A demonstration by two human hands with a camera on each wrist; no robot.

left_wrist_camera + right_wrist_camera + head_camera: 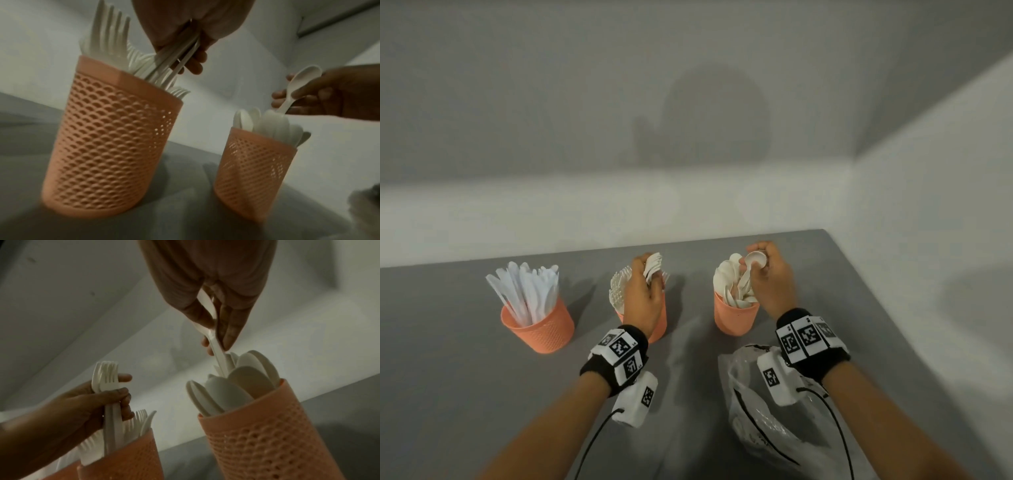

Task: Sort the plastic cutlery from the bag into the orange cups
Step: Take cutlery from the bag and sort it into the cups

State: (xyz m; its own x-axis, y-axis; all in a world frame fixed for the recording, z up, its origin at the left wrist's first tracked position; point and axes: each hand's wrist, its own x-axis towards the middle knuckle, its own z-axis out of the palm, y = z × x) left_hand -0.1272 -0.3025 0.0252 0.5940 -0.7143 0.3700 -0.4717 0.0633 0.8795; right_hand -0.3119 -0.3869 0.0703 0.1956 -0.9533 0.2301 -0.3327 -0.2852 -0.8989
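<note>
Three orange mesh cups stand in a row on the grey table. The left cup (541,325) holds white knives. Over the middle cup (111,142), which is full of forks, my left hand (643,294) grips a bunch of white forks (107,378) with their handles lowered into the cup. My right hand (767,274) pinches a white spoon (298,84) by its neck, the handle tip dipping among the spoons in the right cup (734,317). The clear plastic bag (763,421) lies crumpled on the table under my right wrist.
A pale wall runs along the table's far edge (599,245), with a corner at the right. The table's right edge (876,294) slopes down close to the spoon cup. Bare grey tabletop (448,394) spreads at the front left.
</note>
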